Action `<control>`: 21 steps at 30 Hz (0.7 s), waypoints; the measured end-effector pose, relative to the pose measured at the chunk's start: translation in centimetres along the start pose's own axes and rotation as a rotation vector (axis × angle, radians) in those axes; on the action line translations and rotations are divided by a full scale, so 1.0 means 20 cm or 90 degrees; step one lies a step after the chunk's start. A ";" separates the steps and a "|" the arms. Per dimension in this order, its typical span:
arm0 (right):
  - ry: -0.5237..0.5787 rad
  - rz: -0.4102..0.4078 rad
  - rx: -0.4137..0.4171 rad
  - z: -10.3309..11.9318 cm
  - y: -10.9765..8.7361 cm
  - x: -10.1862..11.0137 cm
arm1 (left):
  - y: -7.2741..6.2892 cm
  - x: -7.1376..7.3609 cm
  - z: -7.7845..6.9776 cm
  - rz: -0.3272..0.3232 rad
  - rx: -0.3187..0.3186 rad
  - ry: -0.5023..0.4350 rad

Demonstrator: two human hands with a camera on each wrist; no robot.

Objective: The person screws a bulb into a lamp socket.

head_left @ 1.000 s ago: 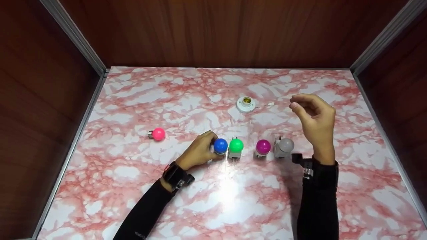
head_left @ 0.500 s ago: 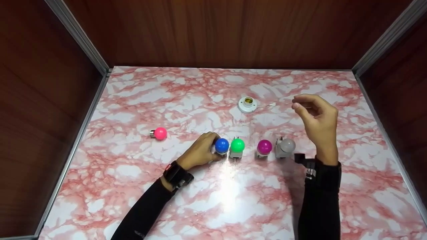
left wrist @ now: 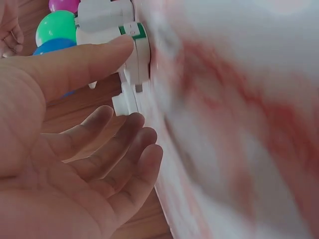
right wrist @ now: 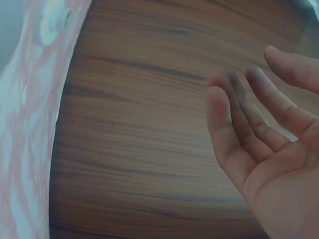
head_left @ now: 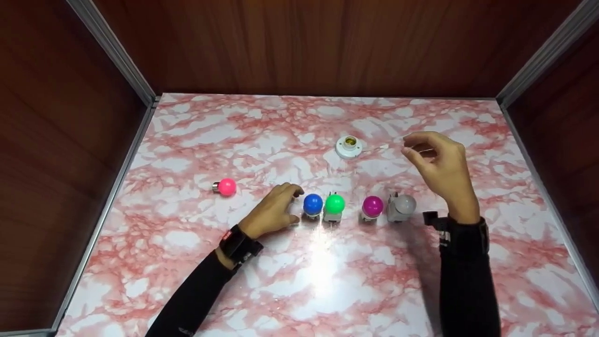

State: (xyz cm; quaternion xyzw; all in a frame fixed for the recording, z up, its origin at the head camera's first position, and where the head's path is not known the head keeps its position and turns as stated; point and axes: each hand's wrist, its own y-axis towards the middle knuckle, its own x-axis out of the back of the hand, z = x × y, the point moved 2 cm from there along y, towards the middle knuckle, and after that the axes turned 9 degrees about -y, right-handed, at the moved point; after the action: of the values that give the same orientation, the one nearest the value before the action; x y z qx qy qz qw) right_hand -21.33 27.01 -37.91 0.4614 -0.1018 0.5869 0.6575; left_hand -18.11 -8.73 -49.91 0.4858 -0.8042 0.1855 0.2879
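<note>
In the head view my left hand (head_left: 271,211) is just left of a blue light bulb (head_left: 313,204), fingers and thumb spread around a gap and holding nothing. The blue bulb stands upright beside a green bulb (head_left: 335,204) on a white plug-in base. To the right are a magenta bulb (head_left: 373,206) and a pale grey-white bulb (head_left: 405,204), also on white bases. My right hand (head_left: 442,166) hovers above the table at the right, fingers loosely bent, with nothing in it. The left wrist view shows the left palm (left wrist: 65,189) apart from the bases.
A round white lamp holder (head_left: 349,147) with a brass-coloured socket sits farther back. A pink bulb (head_left: 227,187) with a metal screw cap lies on its side at the left. The marbled red-and-white table (head_left: 187,281) is bounded by dark wood panels (head_left: 299,47).
My left hand has let go of the blue bulb and drawn back a little to the left. The right forearm has shifted slightly right, while its fingertips moved slightly left.
</note>
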 end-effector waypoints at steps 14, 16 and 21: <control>-0.128 0.238 0.015 -0.17 0.18 -0.16 | -0.05 0.31 0.06 -0.138 0.048 0.115; -0.154 0.273 0.022 -0.20 0.21 -0.19 | -0.06 0.36 0.08 -0.160 0.048 0.141; -0.188 0.344 0.027 -0.26 0.27 -0.25 | -0.08 0.43 0.14 -0.173 0.073 0.183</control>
State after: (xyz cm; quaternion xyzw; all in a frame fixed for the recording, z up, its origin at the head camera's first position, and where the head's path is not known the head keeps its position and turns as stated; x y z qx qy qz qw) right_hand -29.55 26.85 -41.54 0.5112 -0.3029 0.6693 0.4461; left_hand -20.53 -16.84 -46.54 0.5740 -0.6698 0.2577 0.3943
